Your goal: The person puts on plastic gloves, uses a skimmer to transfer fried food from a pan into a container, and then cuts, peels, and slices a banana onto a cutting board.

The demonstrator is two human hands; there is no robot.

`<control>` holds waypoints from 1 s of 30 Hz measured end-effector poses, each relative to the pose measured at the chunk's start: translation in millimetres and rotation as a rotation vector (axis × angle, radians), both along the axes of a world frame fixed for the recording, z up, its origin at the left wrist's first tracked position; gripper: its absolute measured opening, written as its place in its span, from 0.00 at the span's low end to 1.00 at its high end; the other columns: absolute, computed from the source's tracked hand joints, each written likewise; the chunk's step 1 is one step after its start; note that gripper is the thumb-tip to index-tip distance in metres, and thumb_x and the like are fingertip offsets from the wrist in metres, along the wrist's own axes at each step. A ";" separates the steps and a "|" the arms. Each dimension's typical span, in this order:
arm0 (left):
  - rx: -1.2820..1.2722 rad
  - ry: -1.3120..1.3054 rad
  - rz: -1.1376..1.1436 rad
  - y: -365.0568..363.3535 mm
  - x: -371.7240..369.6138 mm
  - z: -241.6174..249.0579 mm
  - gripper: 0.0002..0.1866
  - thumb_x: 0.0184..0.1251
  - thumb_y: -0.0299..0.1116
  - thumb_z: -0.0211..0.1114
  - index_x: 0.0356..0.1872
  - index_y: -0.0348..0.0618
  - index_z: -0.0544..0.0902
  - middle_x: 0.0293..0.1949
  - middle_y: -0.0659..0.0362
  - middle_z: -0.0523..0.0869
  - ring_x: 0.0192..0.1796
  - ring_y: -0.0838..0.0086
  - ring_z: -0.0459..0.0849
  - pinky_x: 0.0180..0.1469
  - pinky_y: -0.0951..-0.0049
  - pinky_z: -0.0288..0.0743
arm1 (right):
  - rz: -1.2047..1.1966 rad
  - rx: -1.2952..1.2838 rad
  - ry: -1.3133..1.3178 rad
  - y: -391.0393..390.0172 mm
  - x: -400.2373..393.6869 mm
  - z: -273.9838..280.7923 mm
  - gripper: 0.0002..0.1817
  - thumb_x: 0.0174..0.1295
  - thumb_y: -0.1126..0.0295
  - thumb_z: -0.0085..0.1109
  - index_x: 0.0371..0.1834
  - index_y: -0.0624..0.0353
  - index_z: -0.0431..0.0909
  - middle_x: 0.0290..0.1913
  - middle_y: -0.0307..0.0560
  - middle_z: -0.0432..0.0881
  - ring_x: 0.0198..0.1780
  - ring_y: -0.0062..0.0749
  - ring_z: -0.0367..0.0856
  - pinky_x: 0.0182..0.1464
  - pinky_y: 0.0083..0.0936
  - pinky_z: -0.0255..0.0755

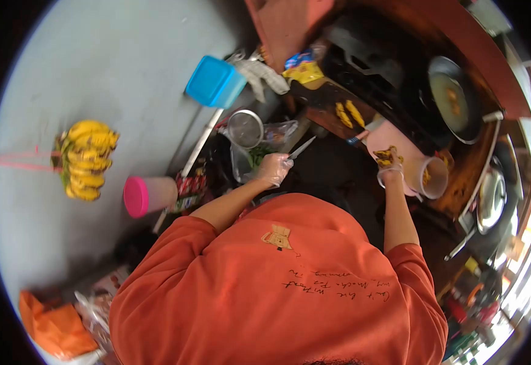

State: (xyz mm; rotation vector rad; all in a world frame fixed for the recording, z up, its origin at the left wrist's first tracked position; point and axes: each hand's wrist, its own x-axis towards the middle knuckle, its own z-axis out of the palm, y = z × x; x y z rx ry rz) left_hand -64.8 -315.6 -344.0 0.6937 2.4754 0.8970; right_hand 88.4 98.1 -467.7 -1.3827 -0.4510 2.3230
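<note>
My left hand [273, 168], in a clear plastic glove, is closed on a knife [302, 148] whose blade points up and to the right. Beside it are green leaves in a clear bag [256, 159]. My right hand [391, 173], also gloved, reaches over a pink cutting board [393, 139] with its fingers on dark and yellow banana pieces [387, 156]. A clear plastic container [430, 177] stands right of that hand, with some yellow pieces in it. Two yellow bananas [349, 114] lie above the board, near a second knife's handle [356, 139].
A black pan [454, 100] with oil and food sits at the upper right. A strainer [245, 129], blue-lidded box [208, 81] and pink-lidded jar [136, 197] are at the left. Bananas [87, 159] hang on the wall. A pot lid [492, 199] is at the right.
</note>
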 end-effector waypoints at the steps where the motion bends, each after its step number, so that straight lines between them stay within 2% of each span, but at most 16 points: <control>1: -0.006 -0.002 0.041 -11.9 4.1 3.7 0.15 0.69 0.41 0.67 0.44 0.38 0.86 0.34 0.39 0.85 0.41 0.39 0.85 0.43 0.53 0.79 | -0.024 0.000 -0.022 9.1 -2.7 -3.4 0.15 0.63 0.65 0.75 0.51 0.52 0.83 0.51 0.43 0.88 0.52 0.41 0.86 0.53 0.39 0.80; 4: -0.132 0.039 -0.015 -48.3 12.6 19.9 0.14 0.72 0.40 0.62 0.41 0.37 0.84 0.37 0.41 0.85 0.43 0.41 0.85 0.45 0.45 0.78 | -0.017 0.027 -0.114 29.5 -15.1 -12.3 0.18 0.64 0.63 0.75 0.53 0.57 0.82 0.54 0.46 0.87 0.52 0.40 0.86 0.54 0.37 0.81; 9: -0.211 0.047 0.161 -99.0 37.7 7.9 0.12 0.71 0.38 0.62 0.38 0.37 0.84 0.34 0.41 0.85 0.43 0.41 0.85 0.46 0.48 0.78 | 0.139 0.143 -0.279 55.2 -26.3 -32.8 0.26 0.67 0.58 0.73 0.59 0.67 0.80 0.59 0.50 0.85 0.54 0.37 0.84 0.53 0.31 0.79; 11: -0.243 0.001 0.219 -104.3 47.2 15.1 0.11 0.71 0.36 0.62 0.37 0.37 0.84 0.33 0.41 0.85 0.43 0.41 0.85 0.46 0.49 0.78 | 0.402 0.401 -0.560 61.8 -33.3 -32.4 0.31 0.67 0.54 0.73 0.61 0.69 0.79 0.56 0.52 0.87 0.50 0.38 0.85 0.51 0.32 0.79; 12: -0.311 -0.067 0.186 -105.5 48.9 22.0 0.12 0.71 0.38 0.61 0.40 0.38 0.84 0.35 0.40 0.86 0.45 0.41 0.85 0.48 0.48 0.79 | 0.609 0.572 -0.723 75.2 -36.8 -50.7 0.33 0.66 0.49 0.71 0.61 0.68 0.81 0.51 0.53 0.89 0.47 0.43 0.88 0.50 0.33 0.81; 13: -0.379 -0.134 0.150 -107.4 50.7 26.3 0.13 0.71 0.39 0.61 0.42 0.39 0.85 0.38 0.39 0.87 0.46 0.40 0.86 0.50 0.47 0.79 | 0.601 0.569 -0.734 75.1 -34.6 -43.6 0.33 0.66 0.49 0.71 0.61 0.68 0.81 0.51 0.53 0.89 0.47 0.43 0.88 0.50 0.33 0.81; 15: -0.386 -0.103 0.100 -116.6 59.7 9.4 0.13 0.71 0.39 0.61 0.42 0.39 0.85 0.39 0.38 0.86 0.47 0.41 0.86 0.50 0.47 0.79 | 1.307 1.395 -1.186 62.5 -39.6 -5.7 0.34 0.69 0.43 0.65 0.62 0.66 0.82 0.53 0.57 0.88 0.51 0.47 0.88 0.56 0.35 0.80; 16: -0.371 -0.129 0.135 -118.4 64.1 3.0 0.13 0.71 0.39 0.61 0.42 0.39 0.85 0.39 0.38 0.86 0.47 0.41 0.86 0.50 0.47 0.79 | 1.299 1.385 -1.200 53.4 -48.0 20.5 0.34 0.69 0.43 0.65 0.62 0.66 0.82 0.53 0.57 0.88 0.51 0.47 0.88 0.56 0.35 0.80; 18: -0.352 -0.155 0.154 -115.5 68.6 0.7 0.13 0.71 0.39 0.61 0.42 0.39 0.86 0.40 0.38 0.86 0.47 0.42 0.86 0.50 0.47 0.79 | 0.703 0.778 -1.247 35.1 -65.1 62.3 0.35 0.71 0.42 0.58 0.65 0.64 0.79 0.60 0.61 0.85 0.61 0.51 0.85 0.63 0.38 0.77; 19: -0.288 -0.097 0.165 -111.2 68.4 3.9 0.13 0.71 0.38 0.61 0.43 0.40 0.87 0.39 0.37 0.86 0.46 0.42 0.87 0.49 0.47 0.79 | 0.686 0.772 -1.257 30.6 -62.0 61.9 0.35 0.71 0.42 0.58 0.65 0.64 0.79 0.60 0.61 0.85 0.61 0.51 0.85 0.63 0.38 0.77; 21: -0.205 -0.037 0.137 -98.0 63.1 4.4 0.13 0.70 0.38 0.61 0.44 0.41 0.87 0.39 0.37 0.86 0.46 0.42 0.87 0.48 0.47 0.79 | 0.621 1.256 -1.113 29.5 -46.2 55.6 0.36 0.71 0.41 0.57 0.65 0.64 0.78 0.62 0.63 0.83 0.63 0.53 0.83 0.66 0.41 0.74; 23: -0.212 -0.051 0.142 -79.7 52.8 1.1 0.15 0.70 0.36 0.61 0.51 0.44 0.89 0.35 0.37 0.85 0.41 0.42 0.86 0.44 0.49 0.79 | 0.454 1.511 -1.175 34.1 -38.2 35.2 0.36 0.67 0.38 0.61 0.58 0.63 0.81 0.56 0.62 0.86 0.56 0.54 0.86 0.58 0.43 0.79; 24: -0.193 -0.048 0.101 -65.1 47.1 -0.7 0.15 0.70 0.36 0.61 0.51 0.44 0.89 0.35 0.37 0.85 0.41 0.42 0.86 0.44 0.49 0.79 | 0.389 1.420 -1.095 25.8 -35.5 50.4 0.34 0.68 0.41 0.63 0.57 0.64 0.80 0.54 0.62 0.86 0.55 0.54 0.87 0.56 0.43 0.79; 27: 0.090 -0.196 0.105 -25.1 29.0 3.0 0.21 0.68 0.35 0.66 0.60 0.41 0.86 0.25 0.48 0.84 0.28 0.63 0.84 0.36 0.62 0.77 | 0.280 1.278 -0.819 1.3 -41.3 109.1 0.24 0.68 0.54 0.67 0.55 0.64 0.80 0.41 0.57 0.88 0.43 0.44 0.89 0.47 0.39 0.81; 28: 0.154 -0.425 0.167 3.7 26.4 29.7 0.22 0.70 0.37 0.69 0.61 0.37 0.85 0.27 0.58 0.85 0.30 0.75 0.81 0.37 0.67 0.77 | 0.334 1.129 -0.669 0.7 -41.6 121.5 0.23 0.67 0.58 0.69 0.56 0.64 0.78 0.39 0.53 0.88 0.38 0.38 0.88 0.43 0.36 0.81; 30: 0.291 -0.392 0.058 60.4 21.9 69.7 0.22 0.71 0.37 0.69 0.61 0.36 0.85 0.29 0.62 0.86 0.31 0.78 0.81 0.38 0.69 0.77 | 0.390 0.831 -0.237 -1.6 -34.3 145.8 0.20 0.65 0.63 0.70 0.53 0.63 0.78 0.33 0.46 0.85 0.29 0.29 0.83 0.35 0.29 0.78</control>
